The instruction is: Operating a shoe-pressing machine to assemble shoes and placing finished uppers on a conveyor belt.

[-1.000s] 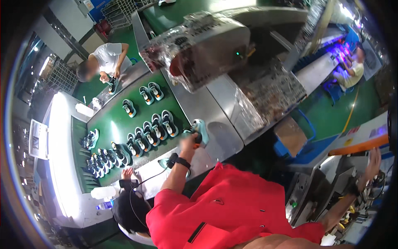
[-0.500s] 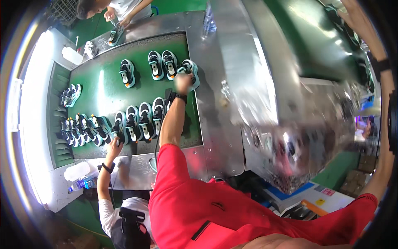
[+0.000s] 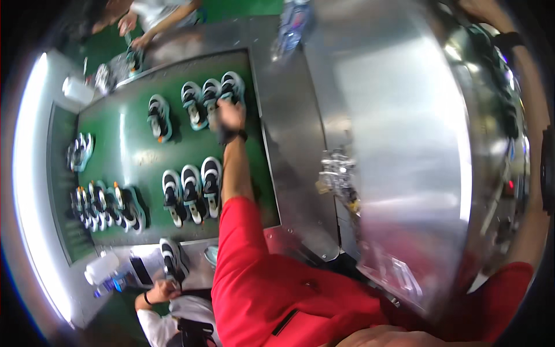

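My left hand point(image 3: 232, 117) reaches forward over the green belt surface, fingers closed around the heel end of a black and white sneaker point(image 3: 232, 85). That sneaker stands at the right end of a short row, close beside a similar sneaker point(image 3: 211, 95) and another sneaker point(image 3: 192, 104). Slightly apart to the left lies one more sneaker point(image 3: 159, 118). Below my left forearm, several sneakers point(image 3: 191, 191) stand in a near row. My right hand point(image 3: 485, 11) is at the top right rim, blurred and partly cut off; its fingers cannot be made out.
A co-worker's hand point(image 3: 165, 289) holds a sneaker point(image 3: 172, 260) at the near table edge; another person's hands point(image 3: 139, 37) work on a sneaker at the far edge. A plastic bottle point(image 3: 292, 26) stands on the metal border. A shiny metal housing point(image 3: 410, 133) fills the right.
My left hand has brought its sneaker closer to the two beside it. The near co-worker has taken a sneaker off the green surface toward the table edge. The whole view has shifted.
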Demonstrator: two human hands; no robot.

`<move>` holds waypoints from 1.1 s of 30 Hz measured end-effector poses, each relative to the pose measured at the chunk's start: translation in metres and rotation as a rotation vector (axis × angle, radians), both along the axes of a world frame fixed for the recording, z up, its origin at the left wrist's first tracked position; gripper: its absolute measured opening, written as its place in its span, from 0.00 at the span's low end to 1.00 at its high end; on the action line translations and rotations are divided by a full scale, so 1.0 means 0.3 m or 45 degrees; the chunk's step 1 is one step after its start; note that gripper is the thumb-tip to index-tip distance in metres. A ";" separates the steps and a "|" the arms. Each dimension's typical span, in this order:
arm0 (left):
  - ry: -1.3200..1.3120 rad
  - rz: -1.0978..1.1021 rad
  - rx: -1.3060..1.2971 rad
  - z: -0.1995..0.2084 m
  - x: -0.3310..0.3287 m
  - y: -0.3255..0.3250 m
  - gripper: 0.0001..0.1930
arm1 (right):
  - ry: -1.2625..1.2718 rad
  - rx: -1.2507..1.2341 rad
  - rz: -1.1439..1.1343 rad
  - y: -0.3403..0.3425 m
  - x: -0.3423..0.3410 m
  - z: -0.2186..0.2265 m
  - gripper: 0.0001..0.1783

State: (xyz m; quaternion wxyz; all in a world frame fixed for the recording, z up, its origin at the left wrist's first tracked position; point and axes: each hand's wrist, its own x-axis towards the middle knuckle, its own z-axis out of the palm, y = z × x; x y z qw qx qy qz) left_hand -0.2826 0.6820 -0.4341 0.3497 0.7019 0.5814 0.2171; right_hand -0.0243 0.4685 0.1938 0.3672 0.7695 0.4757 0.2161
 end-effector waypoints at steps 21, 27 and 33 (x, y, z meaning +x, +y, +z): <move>-1.328 -2.241 -1.412 1.295 -0.449 -1.870 0.41 | 0.491 2.107 0.279 -1.834 -1.296 -0.136 0.36; -0.845 -2.408 -1.943 1.452 -0.666 -2.506 0.32 | 0.404 2.905 -0.920 -2.229 -1.924 -0.328 0.37; -0.575 -3.136 -1.322 1.304 -1.057 -3.060 0.20 | -0.469 3.131 -0.797 -2.561 -2.438 -0.686 0.37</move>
